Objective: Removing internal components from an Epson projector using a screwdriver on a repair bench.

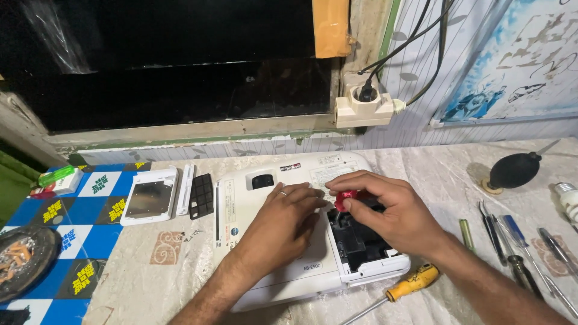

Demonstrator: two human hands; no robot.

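A white projector [253,198] lies upside down on the table, with an open black compartment [355,241] on its right side. My left hand [283,225] rests flat on the white casing, a ring on one finger. My right hand [385,207] is over the open compartment, its fingers closed on a small red-handled tool [345,200] held upright at the compartment's top edge.
A white cover panel [149,195], a white strip [185,189] and a black grille [201,195] lie left of the projector. A yellow-handled screwdriver [409,284] lies at the front. More screwdrivers and tweezers [512,247], a black air blower [515,170] and a bulb [569,198] are at the right. An ashtray [24,259] sits far left.
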